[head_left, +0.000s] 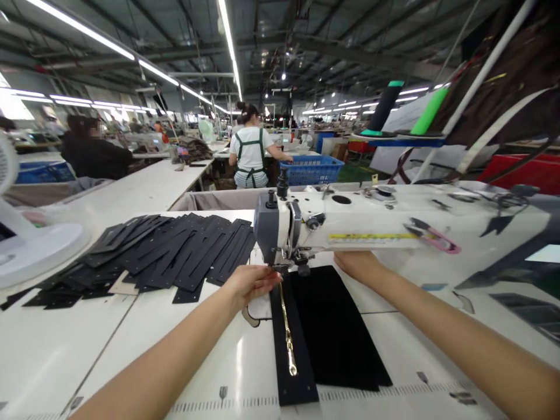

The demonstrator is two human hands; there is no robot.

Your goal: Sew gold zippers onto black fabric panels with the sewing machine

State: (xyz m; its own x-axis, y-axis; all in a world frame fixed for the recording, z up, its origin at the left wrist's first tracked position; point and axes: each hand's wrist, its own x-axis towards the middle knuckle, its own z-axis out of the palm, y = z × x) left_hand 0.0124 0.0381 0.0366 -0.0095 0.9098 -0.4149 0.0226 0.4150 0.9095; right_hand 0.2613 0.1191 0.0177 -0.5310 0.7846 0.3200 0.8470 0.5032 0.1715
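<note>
A black strip with a gold zipper [286, 326] lies lengthwise under the sewing machine [280, 233], its gold pull towards me. My left hand [251, 286] is closed at the strip's far end, fingertips pinched on its left edge close to the presser foot. Beside and partly beneath the strip, a wider black fabric piece [341, 332] lies flat on the table. My right hand [356, 263] reaches behind the machine's arm, past the fabric's far right corner. Its fingers are hidden there, so I cannot tell what they touch.
Many black slotted pieces [175, 251] lie in an overlapping pile on the left. A white fan [35, 251] stands beyond them. Pink-handled snips [437, 238] rest against the machine arm, below thread cones [385, 108]. Another person [251, 151] stands by a blue crate [312, 169].
</note>
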